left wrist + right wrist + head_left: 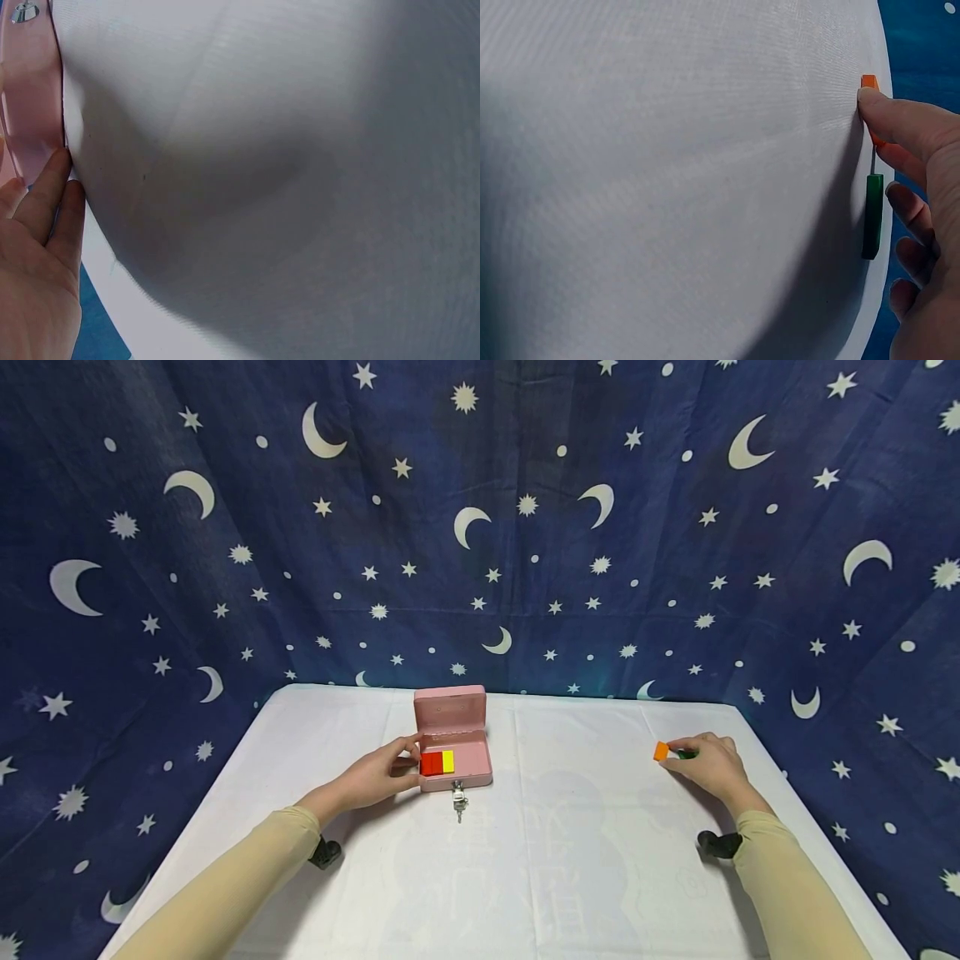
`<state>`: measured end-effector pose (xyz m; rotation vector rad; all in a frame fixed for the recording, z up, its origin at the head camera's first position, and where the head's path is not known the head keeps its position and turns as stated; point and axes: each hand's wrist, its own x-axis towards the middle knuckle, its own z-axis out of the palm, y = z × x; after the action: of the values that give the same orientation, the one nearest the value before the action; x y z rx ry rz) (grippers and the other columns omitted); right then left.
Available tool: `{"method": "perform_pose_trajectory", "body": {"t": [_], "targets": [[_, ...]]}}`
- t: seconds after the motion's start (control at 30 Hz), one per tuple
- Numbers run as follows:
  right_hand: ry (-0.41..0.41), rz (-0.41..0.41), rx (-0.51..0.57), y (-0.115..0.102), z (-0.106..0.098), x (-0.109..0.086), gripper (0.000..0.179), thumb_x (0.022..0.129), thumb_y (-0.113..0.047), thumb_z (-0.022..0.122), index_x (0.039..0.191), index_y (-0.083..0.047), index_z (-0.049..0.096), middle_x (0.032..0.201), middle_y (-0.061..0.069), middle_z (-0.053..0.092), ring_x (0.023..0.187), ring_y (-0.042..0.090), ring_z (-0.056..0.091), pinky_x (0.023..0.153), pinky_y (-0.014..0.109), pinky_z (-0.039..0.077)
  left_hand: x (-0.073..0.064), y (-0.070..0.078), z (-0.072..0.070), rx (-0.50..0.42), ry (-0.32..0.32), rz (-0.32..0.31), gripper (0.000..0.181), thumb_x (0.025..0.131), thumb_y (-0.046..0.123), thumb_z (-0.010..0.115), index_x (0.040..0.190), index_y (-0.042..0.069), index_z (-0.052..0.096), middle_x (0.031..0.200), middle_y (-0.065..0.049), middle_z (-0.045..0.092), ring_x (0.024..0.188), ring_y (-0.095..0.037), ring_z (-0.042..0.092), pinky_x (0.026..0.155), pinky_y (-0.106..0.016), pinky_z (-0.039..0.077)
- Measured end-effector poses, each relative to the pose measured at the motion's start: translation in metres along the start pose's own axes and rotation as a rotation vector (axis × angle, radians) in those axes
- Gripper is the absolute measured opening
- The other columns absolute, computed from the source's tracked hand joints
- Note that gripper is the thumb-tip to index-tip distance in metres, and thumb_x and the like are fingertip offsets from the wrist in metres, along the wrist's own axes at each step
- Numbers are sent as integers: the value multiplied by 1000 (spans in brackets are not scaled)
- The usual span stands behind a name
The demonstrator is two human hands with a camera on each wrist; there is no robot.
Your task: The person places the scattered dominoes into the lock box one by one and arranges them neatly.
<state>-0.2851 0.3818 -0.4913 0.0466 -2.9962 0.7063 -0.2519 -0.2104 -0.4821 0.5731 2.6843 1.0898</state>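
Note:
A pink metal cash box (476, 758) stands with its lid (450, 708) raised. Inside, on its left side, lie a red block (431, 764) and a yellow block (448, 762), side by side. My left hand (384, 768) rests against the box's left end, thumb near the front corner; the left wrist view has its fairly straight fingers (49, 191) at the box's edge. Off to the right, my right hand (708, 764) pinches an orange block (661, 751) between thumb and fingertips. Beneath that hand is a green block (873, 217), partly hidden in the head view.
Keys (460, 802) hang from the lock at the box's front. A white cloth (555, 852) covers the table, and a dark blue curtain (525, 568) with moons and stars surrounds its back and sides. Black wrist-worn pieces (326, 853) show below both sleeves.

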Motion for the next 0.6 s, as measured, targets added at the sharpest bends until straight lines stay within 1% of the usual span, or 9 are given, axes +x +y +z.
{"method": "perform_pose_trajectory", "body": {"t": [0.17, 0.3, 0.4, 0.53, 0.6], "targets": [[11, -16, -13, 0, 1, 0, 57, 84, -42, 81, 124, -2, 70, 117, 24, 59, 105, 40, 41, 82, 50, 35, 0, -1, 1, -2, -1, -11, 43, 91, 48, 74, 114, 19, 54, 164, 1, 32, 130, -21, 58, 112, -47, 41], [30, -44, -41, 0, 1, 0, 54, 84, -41, 81, 120, -2, 71, 114, 23, 60, 102, 39, 43, 83, 52, 35, 0, 0, 1, -5, -3, -30, 43, 91, 48, 74, 114, 19, 53, 164, 4, 32, 129, -19, 58, 112, -45, 42], [42, -53, -52, 0, 1, 1, 53, 85, -41, 80, 119, -1, 71, 112, 22, 62, 101, 38, 44, 83, 53, 35, 0, 0, 1, -1, -4, -33, 43, 91, 49, 74, 114, 20, 53, 164, 5, 32, 129, -18, 58, 112, -44, 42], [54, -52, -50, -3, 1, 3, 54, 85, -42, 80, 118, -1, 71, 111, 21, 63, 100, 37, 45, 83, 51, 35, 1, 0, 1, 7, -1, -18, 43, 91, 49, 74, 114, 20, 54, 164, 2, 31, 130, -21, 58, 112, -47, 41], [58, -53, -49, -4, 2, 4, 54, 85, -43, 80, 117, -1, 71, 111, 20, 63, 100, 36, 45, 82, 51, 35, 1, -1, 1, 12, 0, -22, 43, 90, 50, 74, 114, 20, 54, 164, 3, 31, 130, -20, 58, 113, -46, 41]]}}
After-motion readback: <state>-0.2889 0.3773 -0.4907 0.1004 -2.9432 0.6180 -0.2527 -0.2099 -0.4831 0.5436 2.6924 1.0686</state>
